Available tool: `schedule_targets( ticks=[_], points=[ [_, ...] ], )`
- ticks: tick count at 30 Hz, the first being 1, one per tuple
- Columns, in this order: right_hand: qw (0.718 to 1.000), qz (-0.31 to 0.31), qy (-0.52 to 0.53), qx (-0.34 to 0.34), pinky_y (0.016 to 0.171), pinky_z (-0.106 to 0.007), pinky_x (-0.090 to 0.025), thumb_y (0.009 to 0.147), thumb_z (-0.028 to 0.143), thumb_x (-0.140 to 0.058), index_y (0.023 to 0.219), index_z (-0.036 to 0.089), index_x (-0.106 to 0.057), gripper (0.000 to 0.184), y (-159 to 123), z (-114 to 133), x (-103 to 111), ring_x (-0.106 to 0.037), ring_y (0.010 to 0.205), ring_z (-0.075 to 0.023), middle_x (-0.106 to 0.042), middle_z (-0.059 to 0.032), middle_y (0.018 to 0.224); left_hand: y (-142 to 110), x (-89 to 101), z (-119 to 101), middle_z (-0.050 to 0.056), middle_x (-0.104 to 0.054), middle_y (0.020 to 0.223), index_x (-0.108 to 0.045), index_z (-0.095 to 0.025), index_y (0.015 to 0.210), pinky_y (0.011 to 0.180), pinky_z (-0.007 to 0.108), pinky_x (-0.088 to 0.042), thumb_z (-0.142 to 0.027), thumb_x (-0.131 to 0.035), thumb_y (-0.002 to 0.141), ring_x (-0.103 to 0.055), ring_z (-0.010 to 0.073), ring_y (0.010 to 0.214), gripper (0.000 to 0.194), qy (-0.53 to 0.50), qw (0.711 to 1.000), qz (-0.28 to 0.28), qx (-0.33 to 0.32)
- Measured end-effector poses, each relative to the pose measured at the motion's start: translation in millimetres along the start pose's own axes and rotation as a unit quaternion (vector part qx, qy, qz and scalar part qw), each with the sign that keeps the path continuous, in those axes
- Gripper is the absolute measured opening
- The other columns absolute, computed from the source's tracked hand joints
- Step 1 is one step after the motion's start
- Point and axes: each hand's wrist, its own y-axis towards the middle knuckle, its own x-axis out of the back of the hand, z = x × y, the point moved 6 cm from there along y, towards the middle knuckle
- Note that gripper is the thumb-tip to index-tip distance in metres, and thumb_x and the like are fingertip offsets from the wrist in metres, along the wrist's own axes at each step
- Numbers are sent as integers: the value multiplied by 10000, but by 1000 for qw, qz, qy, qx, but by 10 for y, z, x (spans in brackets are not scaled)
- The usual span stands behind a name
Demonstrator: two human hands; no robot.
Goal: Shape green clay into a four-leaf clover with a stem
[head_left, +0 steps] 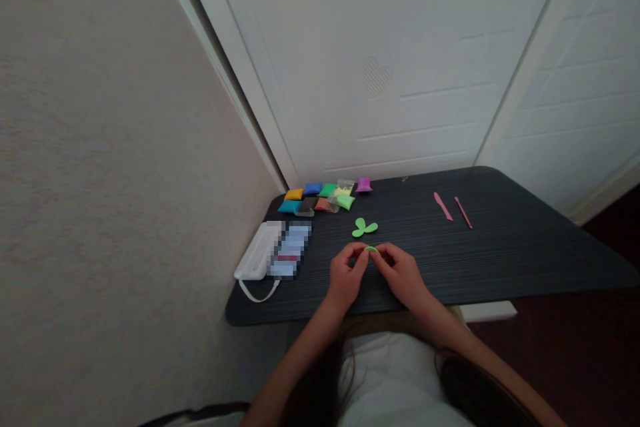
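Between the fingertips of my left hand (346, 273) and my right hand (401, 271) is a small piece of light green modelling clay (371, 249). Both hands pinch it just above the dark table, and the fingers partly cover it. Just beyond my fingers lies a flat three-lobed shape of the same green clay (364, 228), like a clover. It rests on the table, apart from both hands.
Packets of coloured clay (313, 189) lie in rows at the back left of the black table (400, 213). A white power bank (259, 252) with a cable and a blurred-out phone (294, 250) lie at left. A pink knife (443, 207) and a thin pink tool (463, 213) lie right.
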Motion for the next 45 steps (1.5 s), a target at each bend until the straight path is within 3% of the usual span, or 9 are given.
schedule_targets(
  ticks=[16,23,33,40,45],
  points=[
    [1000,8,6,-13,563,-223,-379,780,366,-462,774,191,-592,219,3,2,11,-511,592,-116,-597,9,676,-11,-20,29,29,-590,817,-571,-163,825,732,250,-424,-258,-446,781,-548,139,779,163,-46,999,24,1],
    [1000,24,14,0,607,-222,-387,795,351,-444,812,196,-600,221,5,29,-9,-534,650,-121,-615,4,736,-16,-33,16,20,-589,756,-580,-162,826,655,236,-431,-259,-433,786,-542,118,677,180,-56,998,35,8],
    [1000,22,-8,1,620,-234,-386,806,339,-420,822,193,-593,227,-7,-4,-11,-532,655,-128,-614,-1,738,-7,-2,27,18,-602,764,-584,-171,848,664,238,-427,-273,-491,746,-551,123,704,172,17,1000,10,4],
    [1000,16,13,-2,640,-250,-406,796,311,-421,898,197,-580,220,5,10,-3,-537,683,-135,-620,-16,812,3,19,11,24,-610,810,-584,-171,843,670,246,-435,-276,-473,755,-561,130,729,177,25,1000,-15,11],
    [999,-6,26,-22,605,-253,-409,783,323,-431,912,195,-553,219,-2,-21,13,-526,627,-130,-605,-13,757,12,15,9,24,-610,803,-582,-169,840,661,245,-434,-280,-478,753,-558,130,718,174,25,999,-17,17]
  ],
)
